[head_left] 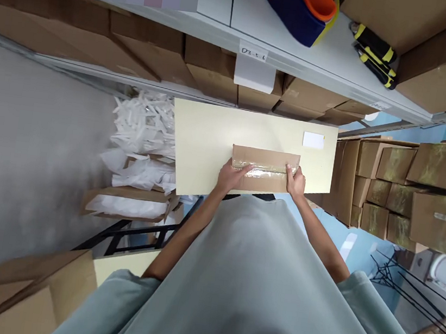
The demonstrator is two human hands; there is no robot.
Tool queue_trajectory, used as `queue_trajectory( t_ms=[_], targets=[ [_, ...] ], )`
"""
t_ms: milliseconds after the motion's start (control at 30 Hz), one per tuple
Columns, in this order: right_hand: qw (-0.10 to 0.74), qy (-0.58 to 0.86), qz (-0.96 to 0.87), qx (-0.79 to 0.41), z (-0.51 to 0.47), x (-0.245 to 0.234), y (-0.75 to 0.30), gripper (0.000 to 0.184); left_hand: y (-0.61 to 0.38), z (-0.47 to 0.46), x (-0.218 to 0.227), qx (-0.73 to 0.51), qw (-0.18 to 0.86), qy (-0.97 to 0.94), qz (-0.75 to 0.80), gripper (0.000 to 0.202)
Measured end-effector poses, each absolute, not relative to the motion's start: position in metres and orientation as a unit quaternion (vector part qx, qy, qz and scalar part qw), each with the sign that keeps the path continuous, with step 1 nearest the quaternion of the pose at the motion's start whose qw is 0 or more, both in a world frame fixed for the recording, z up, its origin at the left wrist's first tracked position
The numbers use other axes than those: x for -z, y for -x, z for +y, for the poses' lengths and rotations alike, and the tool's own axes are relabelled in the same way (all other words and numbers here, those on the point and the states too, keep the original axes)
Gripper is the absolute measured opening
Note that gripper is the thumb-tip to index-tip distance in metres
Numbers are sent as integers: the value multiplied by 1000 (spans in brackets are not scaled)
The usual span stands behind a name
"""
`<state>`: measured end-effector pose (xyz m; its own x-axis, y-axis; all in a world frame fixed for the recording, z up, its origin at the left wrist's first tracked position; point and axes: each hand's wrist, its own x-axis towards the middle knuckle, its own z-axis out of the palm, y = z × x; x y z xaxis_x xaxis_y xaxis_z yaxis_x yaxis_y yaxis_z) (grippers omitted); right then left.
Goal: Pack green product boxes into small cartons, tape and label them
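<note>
A long, flat cardboard box (264, 182) with clear tape along its middle lies before me at the near side of a cream tabletop (207, 132). My left hand (231, 176) grips its left end, thumb stretched over the tape. At the opposite end my right hand (295, 182) holds on, with its thumb on the top face. The fingers of both hands are partly hidden at the box's sides. Farther back on the tabletop, to the right, is a small white label (313, 140).
Above the table runs a shelf (294, 61) with utility knives (375, 55) and an orange and blue holder (299, 7). White packing paper (146, 124) is heaped at left. Stacked taped cartons (421, 187) stand at right, and an open carton (25, 294) at lower left.
</note>
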<state>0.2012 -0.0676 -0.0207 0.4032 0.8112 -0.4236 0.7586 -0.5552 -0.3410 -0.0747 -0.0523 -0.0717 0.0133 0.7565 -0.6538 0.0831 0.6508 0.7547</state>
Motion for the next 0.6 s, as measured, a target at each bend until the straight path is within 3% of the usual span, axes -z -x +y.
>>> queue_trajectory(
  t_ms=[433, 600],
  targets=[
    [-16, 862, -455, -220, -82, 15, -187, 61, 73, -70, 83, -277, 606, -356, 655, 53],
    [8, 865, -448, -225, -116, 13, -180, 59, 77, -95, 79, -294, 581, -384, 655, 52]
  ],
)
